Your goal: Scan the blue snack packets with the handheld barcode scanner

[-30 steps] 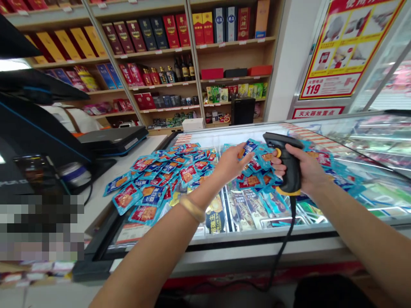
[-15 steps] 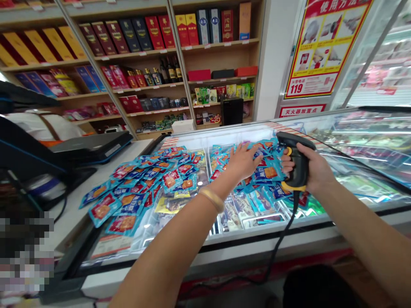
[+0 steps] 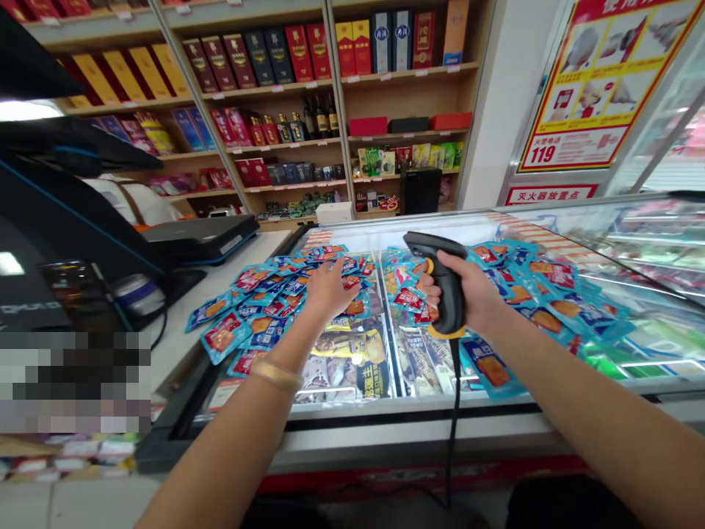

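Dozens of blue snack packets [image 3: 264, 310] lie strewn across a glass-topped chest freezer [image 3: 418, 420] (red-printed too). The left hand [image 3: 329, 290] spreads open over them; the right hand [image 3: 468, 294] wraps a corded barcode scanner [image 3: 447, 286].

Snack packets [image 3: 264, 294] atop a chest freezer [image 3: 385, 413], shelves [image 3: 407, 134] behind it

Open space lies above the glass freezer lid [image 3: 341, 375], between the left hand [image 3: 327, 290] and the barcode scanner [image 3: 446, 286] in the right hand [image 3: 476, 294]. Foil snack packets [image 3: 220, 336] cover much of the lid, the scanner's black cable [image 3: 454, 419] drops past its front edge, and a black checkout terminal [image 3: 71, 213] blocks the left.
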`<move>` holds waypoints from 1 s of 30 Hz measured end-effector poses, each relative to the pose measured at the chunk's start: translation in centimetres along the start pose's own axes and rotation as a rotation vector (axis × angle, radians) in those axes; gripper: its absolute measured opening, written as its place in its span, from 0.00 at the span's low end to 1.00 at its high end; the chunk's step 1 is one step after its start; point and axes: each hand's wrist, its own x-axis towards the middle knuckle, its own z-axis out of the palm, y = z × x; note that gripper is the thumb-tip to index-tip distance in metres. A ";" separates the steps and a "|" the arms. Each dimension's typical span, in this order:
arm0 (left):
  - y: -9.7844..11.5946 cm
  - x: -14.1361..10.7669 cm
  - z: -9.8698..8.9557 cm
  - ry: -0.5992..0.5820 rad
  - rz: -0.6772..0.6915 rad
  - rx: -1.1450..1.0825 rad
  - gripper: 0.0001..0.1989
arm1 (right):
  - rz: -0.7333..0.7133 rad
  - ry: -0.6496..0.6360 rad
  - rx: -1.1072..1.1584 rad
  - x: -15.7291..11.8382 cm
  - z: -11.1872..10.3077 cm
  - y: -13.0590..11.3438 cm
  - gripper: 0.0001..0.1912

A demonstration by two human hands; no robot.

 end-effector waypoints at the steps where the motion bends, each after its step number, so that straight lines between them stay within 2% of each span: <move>1: -0.8 -0.2 -0.2 -0.016 -0.037 0.041 0.36 | 0.037 -0.021 0.001 0.7 0.5 0.7 0.11; 5: -2.9 -0.8 -0.9 -0.196 -0.075 0.102 0.46 | 0.134 -0.077 0.007 2.7 1.8 2.7 0.11; 7: -3.4 -0.9 -1.2 -0.295 -0.066 0.096 0.53 | 0.151 -0.098 0.004 3.1 1.8 3.4 0.11; 9: -3.7 -1.0 -1.4 -0.345 -0.047 0.091 0.56 | 0.153 -0.104 -0.008 3.1 1.4 3.8 0.11; 12: -3.9 -0.9 -1.6 -0.344 -0.017 0.065 0.53 | 0.149 -0.077 -0.019 2.8 0.8 4.2 0.11; 16: -4.1 -0.9 -1.6 -0.261 0.012 -0.085 0.45 | 0.146 -0.073 -0.033 2.4 0.5 4.3 0.11; 19: -3.9 -1.0 -1.8 -0.160 -0.057 -0.369 0.39 | 0.133 -0.096 -0.050 2.3 0.5 4.4 0.12; 23: -3.0 -1.3 -2.5 -0.067 -0.140 -0.868 0.32 | 0.122 -0.129 -0.050 2.0 0.4 4.3 0.12; 26: -2.1 -1.5 -2.9 -0.150 -0.178 -1.290 0.27 | 0.122 -0.134 -0.045 1.7 0.5 4.3 0.12; 28: -1.6 -1.6 -2.9 -0.259 -0.219 -1.541 0.29 | 0.128 -0.134 -0.042 1.6 0.6 4.3 0.12; 30: -1.1 -1.6 -2.8 -0.356 -0.238 -1.698 0.34 | 0.136 -0.144 -0.037 1.5 0.7 4.3 0.12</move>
